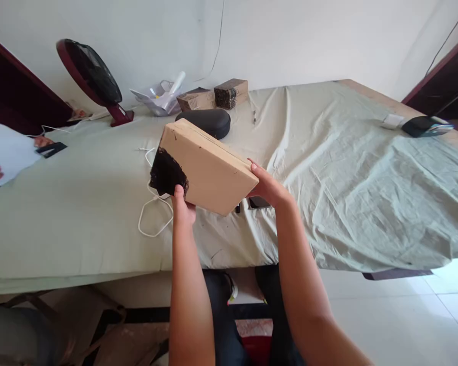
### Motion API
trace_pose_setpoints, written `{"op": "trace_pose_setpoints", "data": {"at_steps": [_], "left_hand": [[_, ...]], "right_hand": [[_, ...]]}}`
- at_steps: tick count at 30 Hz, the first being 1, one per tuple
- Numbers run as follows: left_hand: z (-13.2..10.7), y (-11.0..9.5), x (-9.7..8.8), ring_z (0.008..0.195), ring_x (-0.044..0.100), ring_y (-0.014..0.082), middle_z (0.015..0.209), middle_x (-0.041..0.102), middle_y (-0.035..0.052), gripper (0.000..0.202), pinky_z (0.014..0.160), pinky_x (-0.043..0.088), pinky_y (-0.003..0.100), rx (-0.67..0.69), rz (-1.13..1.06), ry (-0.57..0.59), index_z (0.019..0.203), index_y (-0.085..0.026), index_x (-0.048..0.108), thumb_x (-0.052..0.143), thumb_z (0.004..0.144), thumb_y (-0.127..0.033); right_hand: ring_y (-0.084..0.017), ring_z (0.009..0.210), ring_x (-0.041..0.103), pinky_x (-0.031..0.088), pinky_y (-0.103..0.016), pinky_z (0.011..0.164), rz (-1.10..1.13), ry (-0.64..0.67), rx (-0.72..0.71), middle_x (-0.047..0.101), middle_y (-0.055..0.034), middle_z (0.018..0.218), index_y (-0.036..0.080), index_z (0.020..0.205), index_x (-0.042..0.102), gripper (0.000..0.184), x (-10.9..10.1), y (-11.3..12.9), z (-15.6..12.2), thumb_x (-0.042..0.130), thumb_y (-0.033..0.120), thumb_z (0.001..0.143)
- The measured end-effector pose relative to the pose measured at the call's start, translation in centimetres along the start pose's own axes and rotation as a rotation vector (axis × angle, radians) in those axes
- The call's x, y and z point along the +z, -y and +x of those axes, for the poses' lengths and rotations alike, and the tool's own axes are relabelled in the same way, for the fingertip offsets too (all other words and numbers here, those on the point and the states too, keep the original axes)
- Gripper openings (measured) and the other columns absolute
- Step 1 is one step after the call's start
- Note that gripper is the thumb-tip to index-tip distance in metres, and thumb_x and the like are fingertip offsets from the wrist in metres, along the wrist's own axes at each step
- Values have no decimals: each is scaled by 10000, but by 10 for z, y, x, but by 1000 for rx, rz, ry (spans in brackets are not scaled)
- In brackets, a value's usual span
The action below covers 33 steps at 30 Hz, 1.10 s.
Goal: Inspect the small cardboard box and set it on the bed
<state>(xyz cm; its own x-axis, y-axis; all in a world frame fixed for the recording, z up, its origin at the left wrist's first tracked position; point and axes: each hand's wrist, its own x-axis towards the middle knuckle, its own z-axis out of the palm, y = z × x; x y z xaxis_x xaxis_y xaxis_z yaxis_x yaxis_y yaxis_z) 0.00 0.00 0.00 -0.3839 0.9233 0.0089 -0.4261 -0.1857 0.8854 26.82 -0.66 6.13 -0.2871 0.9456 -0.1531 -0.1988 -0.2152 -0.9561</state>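
A tan cardboard box [209, 168], with a black scribbled patch over its left corner, is held tilted above the cloth-covered table. My left hand [183, 207] grips its lower left edge, thumb on the front face by the black patch. At the right end my right hand [266, 184] is closed on the box's edge, its other fingers partly hidden behind. Below the box lie a white cable [147, 231] and a dark flat object [258, 203], partly covered by the box and my right hand.
A black case [209, 122] sits behind the box, with two brown cardboard boxes [232, 93] near the wall. To the left stand a fan [91, 76] and a plastic basket [162, 104]. Another person's hands hold white paper [7, 152]. A black pouch [423, 126] lies far right.
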Motion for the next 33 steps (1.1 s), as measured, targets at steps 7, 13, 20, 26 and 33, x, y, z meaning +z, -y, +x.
{"op": "trace_pose_setpoints", "data": {"at_steps": [7, 13, 20, 26, 33], "left_hand": [[-6, -14, -2, 1467, 576, 380, 1691, 500, 131, 876, 966, 648, 500, 102, 7, 270, 1513, -401, 585, 741, 772, -839], [1, -8, 5, 1212, 695, 305, 1480, 668, 134, 765, 804, 654, 361, 30, 174, 209, 1456, -325, 683, 824, 779, -654], [5, -4, 12, 767, 598, 157, 876, 703, 37, 537, 674, 487, 259, 121, 319, 104, 1106, -193, 827, 887, 660, -486], [0, -9, 18, 785, 607, 183, 772, 693, 26, 390, 735, 487, 293, 200, 340, 52, 961, -160, 811, 871, 638, -371], [0, -12, 20, 711, 628, 171, 704, 699, 20, 270, 662, 483, 266, 255, 319, -25, 704, -174, 731, 874, 598, -377]], "right_hand": [[-317, 1552, 511, 421, -465, 1312, 46, -243, -234, 474, 85, 1737, 431, 1738, 296, 1019, -9, 15, -9, 749, 609, 843], [-282, 1661, 369, 303, -441, 1385, -30, -288, -331, 362, 137, 1792, 461, 1727, 316, 905, -18, 27, -25, 671, 643, 914], [-254, 1706, 287, 313, -458, 1382, -162, -347, -355, 293, 145, 1817, 456, 1710, 363, 797, -29, 29, -31, 527, 723, 977], [-254, 1708, 284, 268, -475, 1402, -185, -393, -303, 365, 139, 1788, 447, 1670, 449, 765, -35, 23, -28, 573, 712, 963], [-254, 1705, 293, 245, -477, 1412, -122, -365, -305, 388, 147, 1775, 447, 1650, 479, 738, -31, 25, -29, 616, 662, 958]]}}
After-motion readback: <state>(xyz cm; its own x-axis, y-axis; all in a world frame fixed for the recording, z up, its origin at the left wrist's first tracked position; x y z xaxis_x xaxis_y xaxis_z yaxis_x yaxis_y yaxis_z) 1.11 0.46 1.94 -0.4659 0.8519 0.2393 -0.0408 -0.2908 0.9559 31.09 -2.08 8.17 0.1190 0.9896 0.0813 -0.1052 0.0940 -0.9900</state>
